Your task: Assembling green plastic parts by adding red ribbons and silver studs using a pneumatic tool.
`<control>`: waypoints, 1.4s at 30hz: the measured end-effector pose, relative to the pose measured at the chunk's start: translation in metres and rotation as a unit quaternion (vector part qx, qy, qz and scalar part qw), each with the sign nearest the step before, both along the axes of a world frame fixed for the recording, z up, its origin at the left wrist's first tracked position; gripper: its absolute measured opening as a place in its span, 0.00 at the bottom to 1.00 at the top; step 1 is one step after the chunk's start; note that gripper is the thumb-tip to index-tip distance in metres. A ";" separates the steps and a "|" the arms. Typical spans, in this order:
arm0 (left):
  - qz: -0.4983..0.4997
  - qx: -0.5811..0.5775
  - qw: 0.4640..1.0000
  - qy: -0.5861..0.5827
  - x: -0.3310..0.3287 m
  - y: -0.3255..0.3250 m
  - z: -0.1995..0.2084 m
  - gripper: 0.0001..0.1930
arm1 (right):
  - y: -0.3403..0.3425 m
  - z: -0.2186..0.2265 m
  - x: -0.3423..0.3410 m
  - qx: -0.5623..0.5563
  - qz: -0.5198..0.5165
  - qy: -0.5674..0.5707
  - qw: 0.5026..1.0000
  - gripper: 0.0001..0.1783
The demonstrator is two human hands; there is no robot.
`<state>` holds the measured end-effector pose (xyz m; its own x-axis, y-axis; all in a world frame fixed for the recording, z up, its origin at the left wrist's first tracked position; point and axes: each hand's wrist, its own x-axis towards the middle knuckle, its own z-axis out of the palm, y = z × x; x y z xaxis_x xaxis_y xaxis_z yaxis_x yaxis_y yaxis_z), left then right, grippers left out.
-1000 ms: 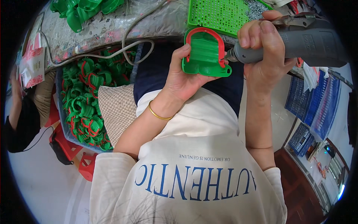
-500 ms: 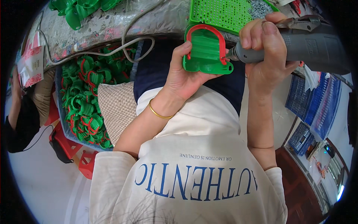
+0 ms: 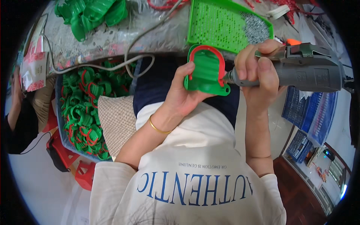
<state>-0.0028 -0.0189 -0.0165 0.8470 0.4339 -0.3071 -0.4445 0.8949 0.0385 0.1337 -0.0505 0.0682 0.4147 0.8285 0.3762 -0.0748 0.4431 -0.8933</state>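
Observation:
My left hand (image 3: 183, 88) is closed on a green plastic part (image 3: 206, 73) with a red curved handle (image 3: 224, 62) fitted across it, held over my lap. Gripped in my right hand (image 3: 262, 73) is a grey electric screwdriver (image 3: 311, 73), lying level with its tip pointing left. The tip meets the right end of the red handle. Whether a screw sits at the tip is too small to tell. Above the part, on the table, rests a bright green perforated tray (image 3: 213, 28) with a heap of small silver screws (image 3: 257, 28) at its right.
A blue bin (image 3: 61, 129) full of green and red pieces stands at my left, a woven cloth (image 3: 118, 116) over its edge. More green parts (image 3: 92, 15) lie on the table (image 3: 108, 45) near a grey cable (image 3: 131, 48). Another person's arm (image 3: 15, 93) shows far left.
The green part and both hands sit slightly lower in the picture, along with a shift of the whole view. The screwdriver's tip stays at the red handle's right end.

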 end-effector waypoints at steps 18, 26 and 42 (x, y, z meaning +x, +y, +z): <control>-0.057 0.006 0.998 -0.025 0.000 -0.002 -0.010 0.36 | 0.074 -0.039 0.049 0.046 -0.154 -0.049 0.986 0.07; -0.050 -0.014 0.998 -0.030 0.001 0.002 -0.017 0.36 | 0.087 -0.048 0.039 0.250 0.010 0.155 0.956 0.09; -0.050 -0.033 0.996 -0.065 -0.001 0.000 -0.019 0.34 | 0.070 -0.045 0.057 0.088 -0.145 -0.064 0.983 0.06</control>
<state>-0.0038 -0.0186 -0.0350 0.9192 0.3287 -0.2169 -0.3511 0.9334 -0.0734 0.1905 0.0192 0.0228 0.5643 0.5996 0.5675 0.1862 0.5773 -0.7950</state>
